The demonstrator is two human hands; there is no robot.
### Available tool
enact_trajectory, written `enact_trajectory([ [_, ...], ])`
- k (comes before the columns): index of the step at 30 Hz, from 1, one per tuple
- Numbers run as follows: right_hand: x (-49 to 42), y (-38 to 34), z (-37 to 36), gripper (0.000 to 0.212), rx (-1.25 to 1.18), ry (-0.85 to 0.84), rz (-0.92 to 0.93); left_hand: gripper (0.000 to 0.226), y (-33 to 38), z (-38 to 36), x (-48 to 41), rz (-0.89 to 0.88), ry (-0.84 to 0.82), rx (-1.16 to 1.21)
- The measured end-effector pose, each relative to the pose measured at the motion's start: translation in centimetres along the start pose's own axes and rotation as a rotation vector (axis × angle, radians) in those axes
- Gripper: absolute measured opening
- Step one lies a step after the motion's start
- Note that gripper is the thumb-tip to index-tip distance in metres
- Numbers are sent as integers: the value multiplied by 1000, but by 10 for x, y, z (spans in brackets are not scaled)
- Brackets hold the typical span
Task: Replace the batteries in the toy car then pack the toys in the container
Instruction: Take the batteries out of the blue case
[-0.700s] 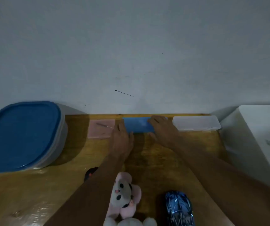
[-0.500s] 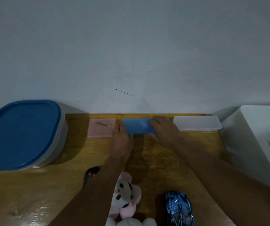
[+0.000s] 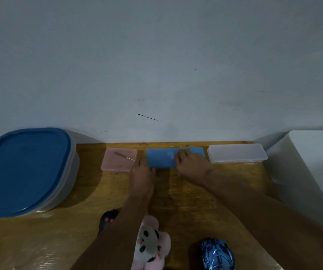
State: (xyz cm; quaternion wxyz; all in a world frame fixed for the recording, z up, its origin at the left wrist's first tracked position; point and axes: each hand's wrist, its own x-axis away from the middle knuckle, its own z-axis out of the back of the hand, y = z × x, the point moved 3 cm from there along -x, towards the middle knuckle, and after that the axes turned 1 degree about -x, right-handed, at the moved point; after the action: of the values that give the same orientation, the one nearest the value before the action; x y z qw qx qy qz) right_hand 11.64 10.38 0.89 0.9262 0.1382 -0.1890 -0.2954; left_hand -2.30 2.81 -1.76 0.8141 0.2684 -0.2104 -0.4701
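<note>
Pulled right hand (image 3: 193,165) back a hair toward the body since the earlier frames, baring the far right corner of blue case (image 3: 160,157), covered before. Also tipped the view a little. No real travel of the case: parked as before at the back of table (image 3: 186,201) by the wall, between pink case (image 3: 117,164) and clear case (image 3: 236,153). Kept left hand (image 3: 142,172) at the case's left end, same as before.

Grip, right: fingers bent over the lid, thumb down at the near edge, clamping blue case. Grip, left: seen from the back only, fingertips hidden at the case's end. Cannot tell whether clasping or just bracing. No gap visible under the lid, so reading it as closed.

For the task: probably only starting to pry the case open, likely for batteries, contents not visible. Battery swap judged not begun, with toy car (image 3: 217,254) lying untouched at the near edge, well apart from both hands. Noting panda plush (image 3: 151,244) just left of it, beside the left forearm, and dark gadget (image 3: 108,219) with red buttons half hidden behind that forearm, maybe a remote. Spotted container (image 3: 24,168) far left with blue lid on, so packing judged not started. Spotted thin tool (image 3: 123,155) inside pink case, maybe a screwdriver.
</note>
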Motion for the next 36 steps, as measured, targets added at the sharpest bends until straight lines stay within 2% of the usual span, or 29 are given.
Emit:
enact_trajectory([
  [5, 0, -5, 7, 51, 25, 33, 138, 46, 0, -1, -3, 4, 13, -2],
  [9, -1, -3, 8, 49, -5, 1, 105, 45, -1, -2, -5, 40, 15, 4],
  [16, -2, 22, 27, 34, -298, 15, 73, 44, 3, 2, -3, 41, 1, 76],
  [21, -5, 42, 34, 30, -470, 33, 59, 44, 5, 6, 0, -2, -14, 79],
  [26, -10, 58, 40, 32, -486, 119, 22, 44, 10, 12, -1, 2, -14, 70],
  [32, -17, 64, 34, 19, -463, 378, -110, 40, 12, 12, -3, 37, -14, 72],
  [34, -18, 61, 30, 15, -458, 386, -138, 40, 12, 12, -2, 37, -11, 89],
  [36, -20, 57, 22, 25, -461, 346, -157, 40, 12, 11, -1, 35, -9, 109],
])
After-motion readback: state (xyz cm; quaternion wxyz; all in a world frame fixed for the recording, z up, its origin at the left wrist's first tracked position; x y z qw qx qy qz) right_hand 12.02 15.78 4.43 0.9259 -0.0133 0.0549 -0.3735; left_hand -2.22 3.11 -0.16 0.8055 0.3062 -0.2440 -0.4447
